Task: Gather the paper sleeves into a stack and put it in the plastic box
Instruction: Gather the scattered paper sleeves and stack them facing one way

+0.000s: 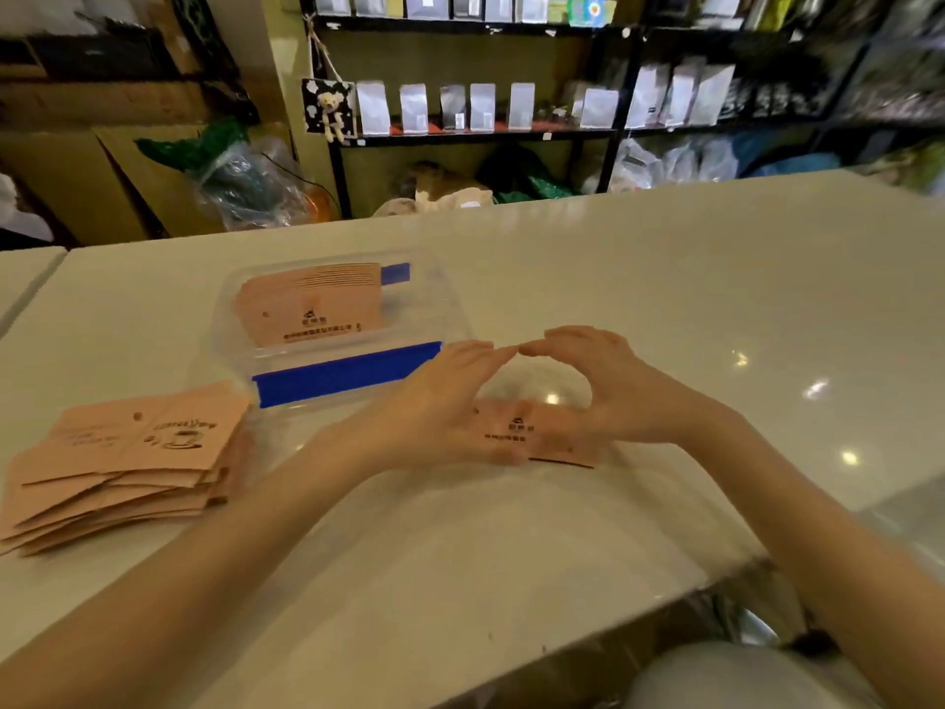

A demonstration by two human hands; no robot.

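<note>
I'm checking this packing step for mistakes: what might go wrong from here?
1. The loose pile of sleeves is fanned unevenly; gathered carelessly, it may slide apart.
2. The plastic box already holds sleeves, so the added stack may sit crooked.
3. The left hand and right hand only cup the small stack at its ends; lifted like that, sleeves may slip.

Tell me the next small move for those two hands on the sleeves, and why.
Probably squeeze the small sleeve stack square between the left hand and right hand, then lift it toward the plastic box. Both hands flank it on the table, and the box already holds sleeves.
</note>
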